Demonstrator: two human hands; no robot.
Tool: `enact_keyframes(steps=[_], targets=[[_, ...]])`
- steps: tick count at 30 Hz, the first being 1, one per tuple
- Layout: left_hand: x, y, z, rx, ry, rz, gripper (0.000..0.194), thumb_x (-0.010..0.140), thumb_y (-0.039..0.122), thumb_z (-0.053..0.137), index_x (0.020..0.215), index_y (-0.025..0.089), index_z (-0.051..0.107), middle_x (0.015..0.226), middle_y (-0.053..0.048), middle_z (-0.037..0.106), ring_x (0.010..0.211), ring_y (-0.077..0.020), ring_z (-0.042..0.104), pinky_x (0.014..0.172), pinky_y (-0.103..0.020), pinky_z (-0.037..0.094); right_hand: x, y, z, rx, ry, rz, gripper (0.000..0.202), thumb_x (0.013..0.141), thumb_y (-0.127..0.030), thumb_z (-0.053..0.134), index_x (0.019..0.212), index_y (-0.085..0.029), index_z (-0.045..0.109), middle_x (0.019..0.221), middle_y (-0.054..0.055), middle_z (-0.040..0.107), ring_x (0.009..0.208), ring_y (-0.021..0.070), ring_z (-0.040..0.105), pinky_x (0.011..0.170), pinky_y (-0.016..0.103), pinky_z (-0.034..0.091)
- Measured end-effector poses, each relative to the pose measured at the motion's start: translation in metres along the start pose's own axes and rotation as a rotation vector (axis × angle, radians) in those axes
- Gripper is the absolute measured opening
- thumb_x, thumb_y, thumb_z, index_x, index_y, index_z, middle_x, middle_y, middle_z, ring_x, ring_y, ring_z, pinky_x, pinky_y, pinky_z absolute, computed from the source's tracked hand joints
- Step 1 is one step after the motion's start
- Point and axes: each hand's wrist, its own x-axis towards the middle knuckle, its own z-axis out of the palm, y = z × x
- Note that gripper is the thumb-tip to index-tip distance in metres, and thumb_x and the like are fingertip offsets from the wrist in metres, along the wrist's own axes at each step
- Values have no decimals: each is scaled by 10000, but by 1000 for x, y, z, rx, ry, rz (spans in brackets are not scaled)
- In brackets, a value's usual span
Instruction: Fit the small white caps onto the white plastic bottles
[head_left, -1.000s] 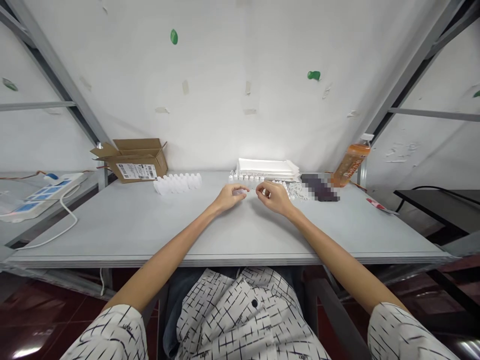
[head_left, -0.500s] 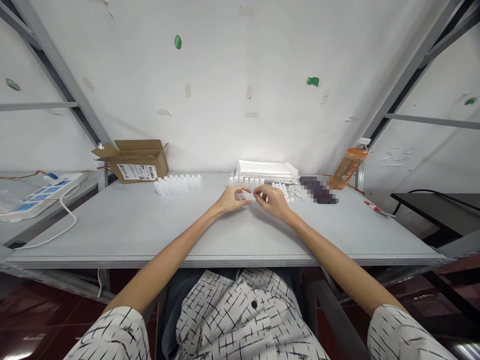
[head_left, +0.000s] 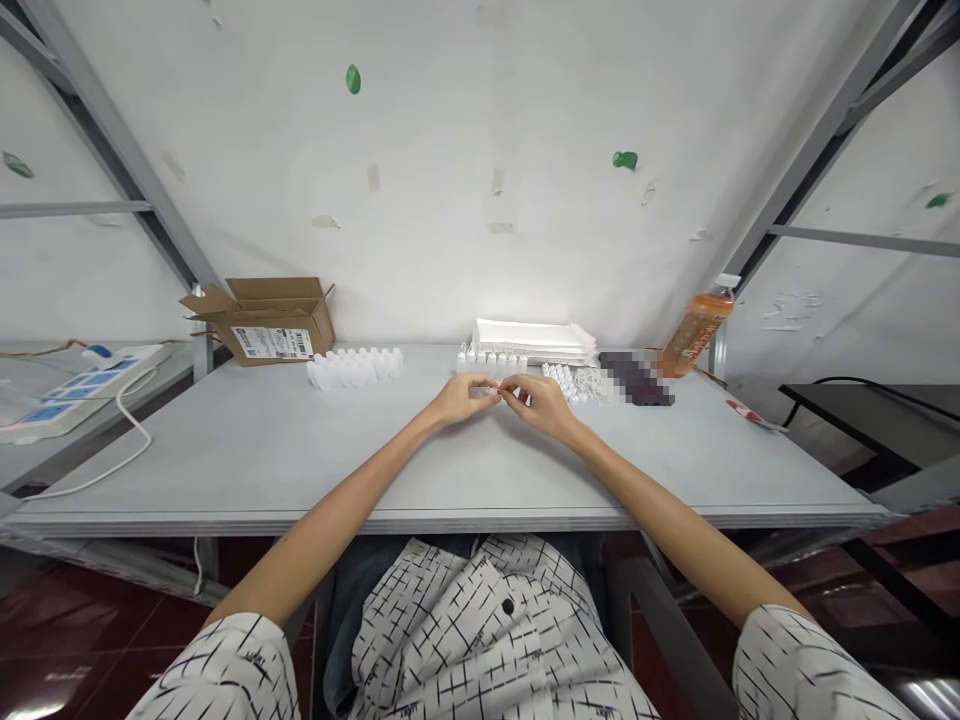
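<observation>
In our left hand, above the grey flat desk, the grip is clamped on what looks like a small translucent plastic bottle, mostly hidden. Our right hand meets it; whether its grip holds anything, we cannot tell. We judge the bottle light, slick, slightly soft: hold its body.

The bottles are white, the box brown.

The hands mostly hide the small pale item between them; pixelation blurs a dark flat object.
</observation>
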Motion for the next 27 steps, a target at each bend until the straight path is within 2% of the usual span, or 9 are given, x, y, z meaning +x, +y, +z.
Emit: enact_keyframes(steps=[5,14,20,24,27], targets=[[-1,3,0,20,-4,-23,353,767,446,634,915,140,730,967,-65,732,958,-242,643,949,-379,472,0,-1,-1,-13,-38,23,136,864,-207,561,869,-187,696,769,35,726,558,128,579,592,252,403],[-3,8,0,-41,-17,-94,302,718,422,648,823,141,683,935,-51,679,806,-174,594,738,-294,506,1,-1,-4,-33,-67,22,141,861,-179,550,871,-188,690,792,38,725,577,130,584,607,252,399],[-3,10,1,-137,-36,-149,276,707,385,646,836,141,656,847,-25,619,622,-99,486,503,-212,401,1,-1,-4,-20,-68,18,137,865,-175,545,866,-192,681,794,36,720,570,127,576,602,250,401],[-5,16,1,-232,-54,-179,217,698,332,647,808,146,635,675,27,536,526,-69,411,480,-212,341,1,0,-4,-18,-65,18,140,869,-181,542,869,-187,682,779,34,713,564,125,576,600,248,402],[-6,21,0,-211,-67,-202,208,694,315,655,810,142,654,604,44,512,482,-59,377,491,-223,322,1,1,-4,-12,-69,15,136,863,-175,546,866,-182,681,786,35,717,572,127,582,603,249,405]])
